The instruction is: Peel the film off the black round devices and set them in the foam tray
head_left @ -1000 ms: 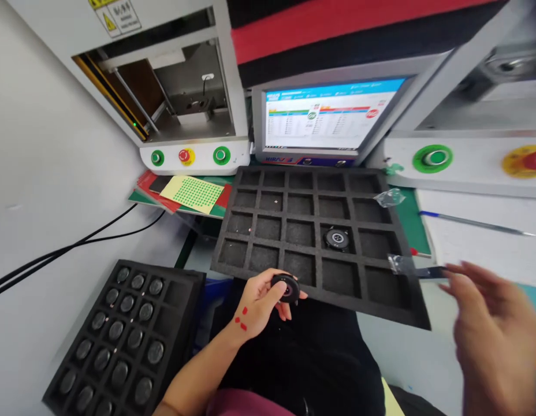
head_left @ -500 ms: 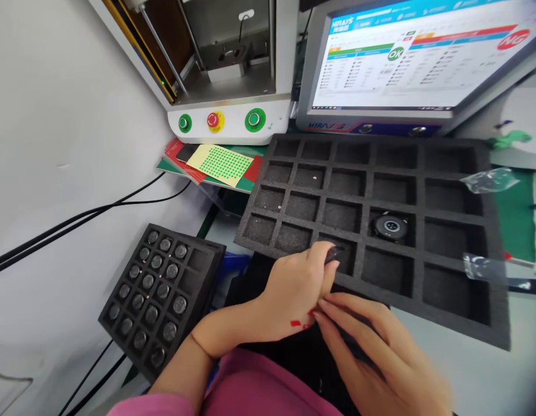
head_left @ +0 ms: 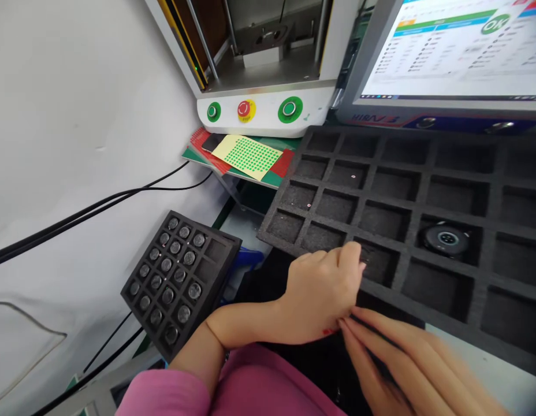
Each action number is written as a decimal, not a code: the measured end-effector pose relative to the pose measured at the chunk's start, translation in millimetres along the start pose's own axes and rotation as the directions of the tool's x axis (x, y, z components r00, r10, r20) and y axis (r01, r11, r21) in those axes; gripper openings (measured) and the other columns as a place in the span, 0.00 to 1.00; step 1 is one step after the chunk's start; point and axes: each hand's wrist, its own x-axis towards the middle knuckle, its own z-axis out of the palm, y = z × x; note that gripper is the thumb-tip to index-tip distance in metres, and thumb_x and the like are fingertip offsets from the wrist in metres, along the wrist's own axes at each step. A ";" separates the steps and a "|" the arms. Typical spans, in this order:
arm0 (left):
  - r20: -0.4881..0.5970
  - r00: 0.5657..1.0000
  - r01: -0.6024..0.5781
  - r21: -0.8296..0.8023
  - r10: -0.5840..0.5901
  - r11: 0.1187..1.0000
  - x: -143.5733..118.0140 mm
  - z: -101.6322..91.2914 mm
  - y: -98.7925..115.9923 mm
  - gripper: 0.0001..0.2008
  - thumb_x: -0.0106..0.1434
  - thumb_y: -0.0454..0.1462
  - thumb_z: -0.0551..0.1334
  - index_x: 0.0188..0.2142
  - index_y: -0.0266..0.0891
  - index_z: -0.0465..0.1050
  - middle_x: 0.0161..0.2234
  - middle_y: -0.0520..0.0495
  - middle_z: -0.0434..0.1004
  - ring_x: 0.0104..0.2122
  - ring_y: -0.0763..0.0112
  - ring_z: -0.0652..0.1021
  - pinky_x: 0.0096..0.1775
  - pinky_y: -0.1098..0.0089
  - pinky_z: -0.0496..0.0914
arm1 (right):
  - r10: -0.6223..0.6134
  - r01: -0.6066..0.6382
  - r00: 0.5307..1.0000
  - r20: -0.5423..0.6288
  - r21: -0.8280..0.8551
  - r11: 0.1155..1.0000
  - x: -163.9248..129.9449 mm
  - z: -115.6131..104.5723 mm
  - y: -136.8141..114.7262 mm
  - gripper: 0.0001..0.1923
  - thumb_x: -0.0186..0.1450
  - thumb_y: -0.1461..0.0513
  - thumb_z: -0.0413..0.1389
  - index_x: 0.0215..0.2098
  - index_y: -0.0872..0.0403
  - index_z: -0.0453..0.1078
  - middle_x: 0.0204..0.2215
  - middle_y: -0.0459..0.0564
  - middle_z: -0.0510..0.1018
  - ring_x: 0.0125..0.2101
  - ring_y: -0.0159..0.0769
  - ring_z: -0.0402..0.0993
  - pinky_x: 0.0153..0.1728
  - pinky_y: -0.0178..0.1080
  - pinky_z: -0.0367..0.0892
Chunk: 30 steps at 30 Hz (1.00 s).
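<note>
My left hand (head_left: 322, 289) rests knuckles-up at the front edge of the large black foam tray (head_left: 393, 199), its fingers curled over a front-row cell. They hide the round black part it carries. My right hand (head_left: 402, 358) lies just below it with fingers stretched out, and its tips touch a red sticker (head_left: 331, 331) on the edge of my left hand. One round black part (head_left: 446, 240) with a grey face sits in a cell to the right; the other cells in view are bare.
A smaller foam tray (head_left: 217, 250) with several round parts sits low at the left. Behind are a test machine with green buttons (head_left: 289, 108) and a red stop button (head_left: 245, 108), a sheet of green dot stickers (head_left: 249, 156), a monitor (head_left: 458, 52) and black cables (head_left: 99, 208).
My left hand carried the round part from in front of the tray into a front-row cell. My right hand came in from the right to my left hand. The view shifted left and closer.
</note>
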 end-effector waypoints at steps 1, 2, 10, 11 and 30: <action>-0.039 0.999 0.008 0.001 -0.008 1.000 0.0 -1.0 -0.2 0.10 0.71 0.35 0.54 0.45 0.33 0.71 0.26 0.50 0.81 0.23 0.65 0.80 0.23 0.68 0.69 | 0.038 -0.038 0.999 -0.009 0.021 0.999 -1.0 -0.8 -0.5 0.03 0.65 0.65 0.63 0.38 0.51 0.77 0.32 0.47 0.82 0.31 0.38 0.78 0.34 0.40 0.71; -0.073 0.997 0.015 -0.013 -0.016 1.000 0.4 -2.6 -0.5 0.10 0.71 0.36 0.54 0.45 0.33 0.71 0.25 0.50 0.80 0.23 0.65 0.79 0.23 0.68 0.69 | 0.083 -0.082 0.996 -0.016 0.060 0.995 -1.8 -2.1 -1.2 0.03 0.65 0.62 0.63 0.38 0.50 0.78 0.31 0.47 0.81 0.31 0.39 0.79 0.33 0.41 0.72; -0.051 0.984 0.121 -0.514 -0.171 0.849 1.0 -19.4 -6.8 0.13 0.70 0.37 0.55 0.50 0.34 0.71 0.40 0.42 0.83 0.29 0.68 0.79 0.35 0.68 0.74 | 0.410 -0.365 0.906 -0.101 0.300 0.881 3.8 -17.0 -5.9 0.09 0.61 0.53 0.65 0.32 0.50 0.78 0.27 0.50 0.78 0.29 0.42 0.78 0.27 0.41 0.73; -0.007 0.978 0.161 -0.601 -0.207 0.783 -0.5 -20.8 -6.9 0.12 0.70 0.37 0.56 0.50 0.36 0.72 0.41 0.43 0.83 0.30 0.69 0.79 0.35 0.69 0.74 | 0.436 -0.381 0.892 -0.118 0.321 0.867 5.4 -17.6 -6.1 0.08 0.61 0.54 0.66 0.32 0.50 0.77 0.26 0.50 0.78 0.29 0.42 0.77 0.27 0.41 0.73; 0.117 0.993 0.120 -0.978 -0.029 0.169 -15.2 -30.0 16.1 0.14 0.68 0.32 0.60 0.53 0.37 0.68 0.46 0.42 0.82 0.45 0.70 0.81 0.48 0.72 0.74 | 0.630 -0.420 0.776 0.024 0.766 0.487 11.2 -16.4 -11.5 0.06 0.66 0.61 0.62 0.31 0.52 0.73 0.24 0.45 0.74 0.24 0.29 0.72 0.26 0.29 0.72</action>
